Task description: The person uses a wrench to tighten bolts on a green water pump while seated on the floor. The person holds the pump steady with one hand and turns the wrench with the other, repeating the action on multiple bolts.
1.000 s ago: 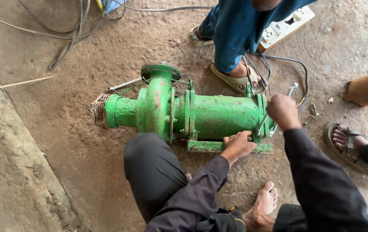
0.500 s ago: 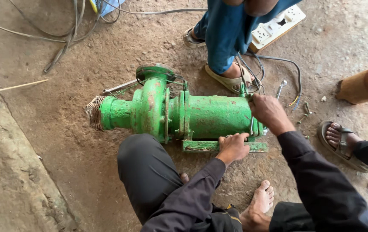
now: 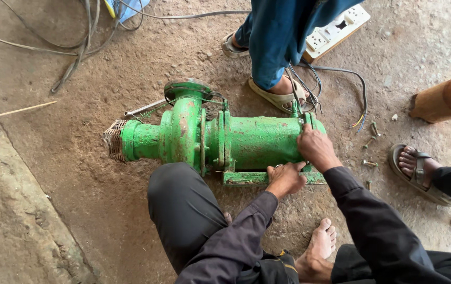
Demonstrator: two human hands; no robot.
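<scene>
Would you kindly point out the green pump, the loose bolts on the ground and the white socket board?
pump (image 3: pixel 252 141), head view, on the green motor barrel.
bolts (image 3: pixel 369 163), head view, on one bolt lying right of the pump.
socket board (image 3: pixel 336 29), head view, on its white top face.

Dirt floor (image 3: pixel 78 173) has the green pump (image 3: pixel 220 139) sitting on it, plus loose bolts (image 3: pixel 370 163), cables (image 3: pixel 73 50) and a socket board (image 3: pixel 336 31) (white one).

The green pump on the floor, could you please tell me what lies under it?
Under the green pump a flat green base plate shows on the dirt floor. The left hand rests on it; the right hand covers the motor end.
</scene>
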